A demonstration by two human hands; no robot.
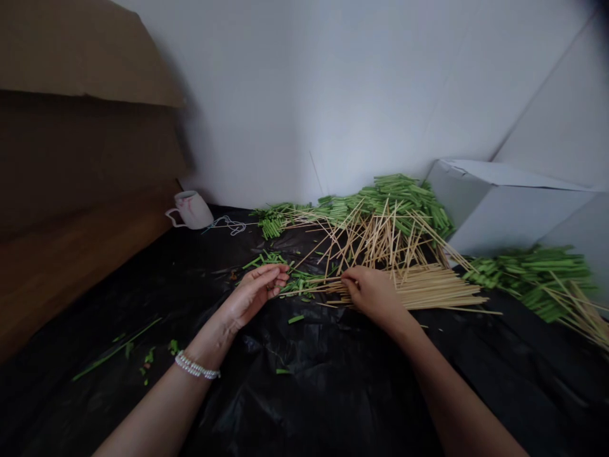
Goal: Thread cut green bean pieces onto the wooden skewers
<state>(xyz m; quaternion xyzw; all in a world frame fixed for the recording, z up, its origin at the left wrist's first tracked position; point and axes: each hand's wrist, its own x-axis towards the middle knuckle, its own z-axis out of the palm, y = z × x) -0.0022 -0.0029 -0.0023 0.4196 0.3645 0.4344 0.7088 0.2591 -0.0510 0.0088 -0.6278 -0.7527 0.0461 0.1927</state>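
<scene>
A heap of thin bamboo sticks (390,247) lies on black plastic sheeting (309,381); many have green tubes (404,197) on their far ends. My right hand (373,293) rests on a neat bundle of bare sticks (442,289), fingers curled and pinching at the stick ends. My left hand (257,289), with a pearl bracelet at the wrist, sits palm up just left of it, fingers bent around the tips of a few green-tipped sticks (297,282). The two hands are close but apart.
A second pile of green-covered sticks (533,273) lies at the right, before a white box (504,203). A tipped white mug (190,209) and a thread lie at the back left. A cardboard box and wooden surface (80,190) rise at left. Green scraps (143,355) dot the sheeting.
</scene>
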